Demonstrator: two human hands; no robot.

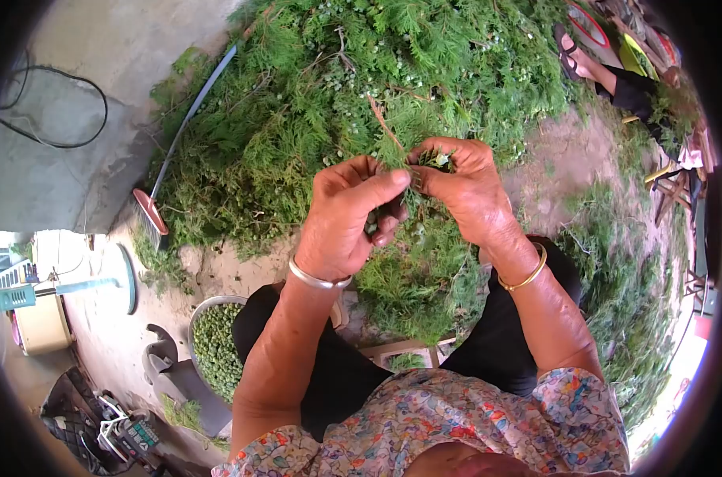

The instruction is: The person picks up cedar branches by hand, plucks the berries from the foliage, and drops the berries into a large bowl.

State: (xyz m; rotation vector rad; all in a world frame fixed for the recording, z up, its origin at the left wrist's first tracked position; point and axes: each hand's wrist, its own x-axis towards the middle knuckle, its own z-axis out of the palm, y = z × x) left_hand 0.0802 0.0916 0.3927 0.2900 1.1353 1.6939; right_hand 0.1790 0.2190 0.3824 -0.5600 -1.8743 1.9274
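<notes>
Both hands meet in front of me over a heap of cut green branches (297, 143). My left hand (353, 203), with a silver bangle on its wrist, is closed on a small green sprig (389, 155), its thumb pressed on top. A bare brown stem (383, 122) rises beyond the fingers. My right hand (462, 184), wearing a gold bangle, pinches at the same spot, and a pale green bit of the sprig shows between thumb and forefinger. Its exact grip is partly hidden by the fingers. Below the hands, more greenery (424, 290) lies between my knees.
A metal basin (192, 326) full of small green cones stands by my left knee. Beside it is a grey object (190, 389). A broom (152, 213) leans on the heap. A standing fan (122, 278) is at far left. Another person's leg (595, 71) shows upper right.
</notes>
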